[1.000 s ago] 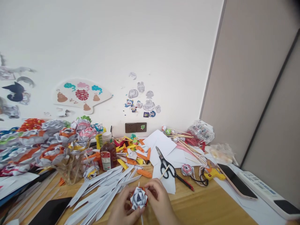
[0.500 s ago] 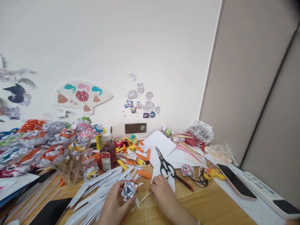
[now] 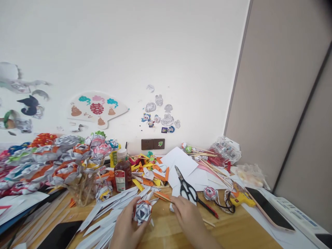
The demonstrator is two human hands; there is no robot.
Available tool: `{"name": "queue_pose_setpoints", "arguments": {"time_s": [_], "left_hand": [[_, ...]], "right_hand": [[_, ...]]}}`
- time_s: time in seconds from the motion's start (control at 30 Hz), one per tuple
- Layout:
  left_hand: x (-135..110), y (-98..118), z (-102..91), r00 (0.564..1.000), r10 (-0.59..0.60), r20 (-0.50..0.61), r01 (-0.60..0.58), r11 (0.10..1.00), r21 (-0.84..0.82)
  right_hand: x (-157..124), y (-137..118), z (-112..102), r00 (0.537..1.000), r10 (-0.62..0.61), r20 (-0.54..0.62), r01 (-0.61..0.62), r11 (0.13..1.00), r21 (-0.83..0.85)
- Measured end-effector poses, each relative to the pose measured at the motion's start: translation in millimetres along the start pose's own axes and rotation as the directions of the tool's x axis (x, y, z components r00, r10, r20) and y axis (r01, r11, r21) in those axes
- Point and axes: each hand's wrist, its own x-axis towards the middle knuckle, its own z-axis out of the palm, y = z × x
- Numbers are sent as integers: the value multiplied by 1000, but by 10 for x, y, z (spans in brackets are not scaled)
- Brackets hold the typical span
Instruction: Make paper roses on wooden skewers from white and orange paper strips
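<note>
My left hand (image 3: 127, 224) is closed round a folded paper flower (image 3: 142, 211), white and dark with an orange edge, held just above the wooden table (image 3: 233, 228). My right hand (image 3: 188, 216) reaches to the right of it, its fingers pinched on a thin wooden skewer (image 3: 162, 196) that points to the left over the table. Black scissors (image 3: 186, 185) lie just beyond the right hand on white paper sheets (image 3: 178, 162). White paper strips (image 3: 109, 211) lie spread under and to the left of the left hand.
A glass jar of paper flowers (image 3: 80, 186) and a heap of more flowers stand at the left. A brown bottle (image 3: 122, 173), coloured paper scraps (image 3: 147, 169), a yellow glue gun (image 3: 241, 197), two phones (image 3: 268, 209) (image 3: 58, 233), skewers and a plastic bag crowd the table.
My right hand left the flower and moved right toward the scissors, then took up a skewer. My left hand kept the flower and shifted slightly left. The camera tilted a little.
</note>
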Motion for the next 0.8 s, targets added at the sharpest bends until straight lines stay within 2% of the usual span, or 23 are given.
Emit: {"name": "queue_pose_setpoints", "arguments": {"time_s": [0.13, 0.33, 0.47, 0.6, 0.7, 0.8], "left_hand": [[-41, 53, 11, 997, 72, 11, -72, 997, 16], [-134, 223, -13, 992, 127, 20, -128, 987, 96], [-203, 362, -19, 981, 192, 16, -192, 967, 167], [-253, 413, 19, 962, 267, -64, -256, 957, 139], [-269, 397, 52, 954, 286, -88, -276, 954, 114], [-278, 368, 70, 955, 283, -92, -273, 956, 105]], "right_hand": [[-32, -51, 26, 999, -38, -5, 39, 998, 51], [-56, -118, 33, 980, -138, -141, 150, 986, 76], [-64, -228, 1, 971, -168, -172, 186, 978, 94], [-81, -306, -9, 967, -164, -195, 169, 986, 8], [-95, -320, -20, 941, -260, -215, 252, 966, -66], [-92, -334, -39, 893, -365, -262, 334, 929, -158]]}}
